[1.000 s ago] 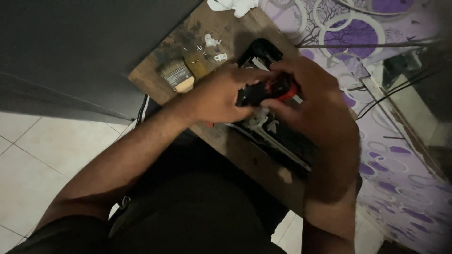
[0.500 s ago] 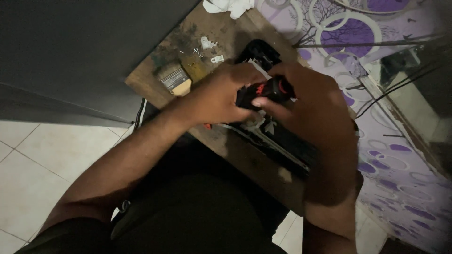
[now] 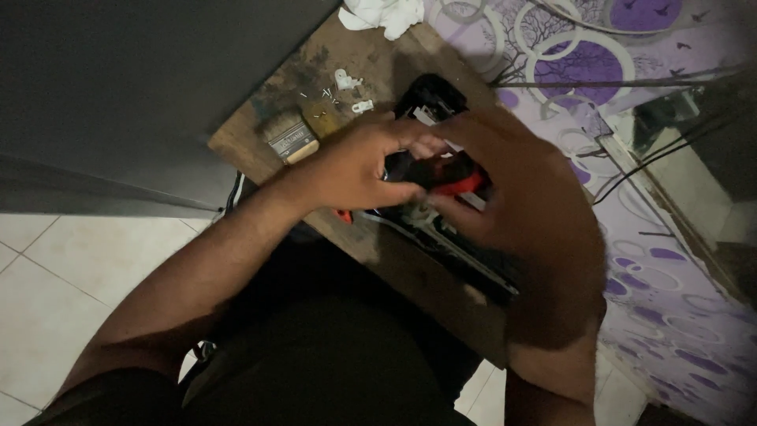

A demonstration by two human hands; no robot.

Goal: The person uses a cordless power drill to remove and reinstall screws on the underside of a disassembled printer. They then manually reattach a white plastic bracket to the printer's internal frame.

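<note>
Left hand (image 3: 359, 170): at centre of view, fingers curled and closed on the black and red tool (image 3: 441, 175), thumb below, fingertips on top; forearm running down to 7 o'clock.
Right hand (image 3: 528, 213): at 3 o'clock of the left hand, in shadow, cupped around the far side of the same tool, fingertips touching the red part; both hands together on it.
Black and red tool: held just above the table (image 3: 260, 134), between the two hands; red grip section showing at the fingertips; exact kind not clear in the dim light.
Long black device (image 3: 449, 252): flat on the table beneath the hands, running from 12 o'clock towards 5 o'clock, metal parts visible under the tool.
Paintbrush (image 3: 289, 138): at 10 o'clock of the left hand, lying on the table, near but apart.
Small white parts (image 3: 345, 79): at 11 o'clock, scattered on the table beside tiny screws.
White cloth (image 3: 382, 12): at 12 o'clock, at the table's far edge.
Purple patterned mat (image 3: 631, 71): at 2 o'clock, beside the table, thin cables across it.
Tiled floor (image 3: 71, 268): at 8 o'clock.
</note>
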